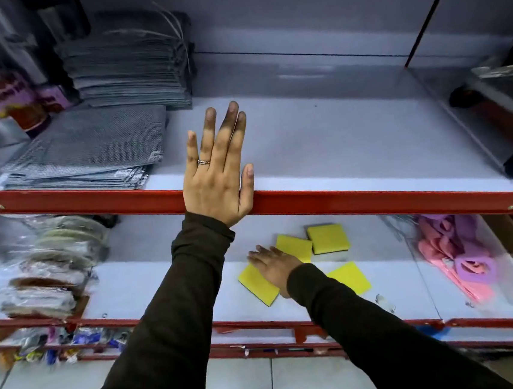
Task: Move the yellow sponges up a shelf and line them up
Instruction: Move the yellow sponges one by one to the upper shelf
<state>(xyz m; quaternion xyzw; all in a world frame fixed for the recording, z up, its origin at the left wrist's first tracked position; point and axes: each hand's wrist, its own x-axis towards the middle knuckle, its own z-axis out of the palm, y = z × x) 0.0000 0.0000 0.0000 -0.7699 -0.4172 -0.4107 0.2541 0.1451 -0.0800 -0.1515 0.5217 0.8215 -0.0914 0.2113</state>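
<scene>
Several yellow sponges lie loose on the lower shelf (170, 284): one at the left (256, 285), one at the back middle (294, 247), one at the back right (328, 238), one at the front right (351, 277). My right hand (273, 266) lies flat on the left sponge and the edge of the back middle one, fingers spread, not clearly gripping. My left hand (217, 173) rests open, palm down, over the red front rail (374, 198) of the upper shelf (337, 136), fingers stretched onto its white surface.
Grey mesh sheets (88, 151) and a taller grey stack (130, 68) fill the upper shelf's left. A dark stand (498, 114) sits at its right. Bagged scrubbers (47, 277) lie left on the lower shelf, pink and purple items (461, 256) right behind a clear divider.
</scene>
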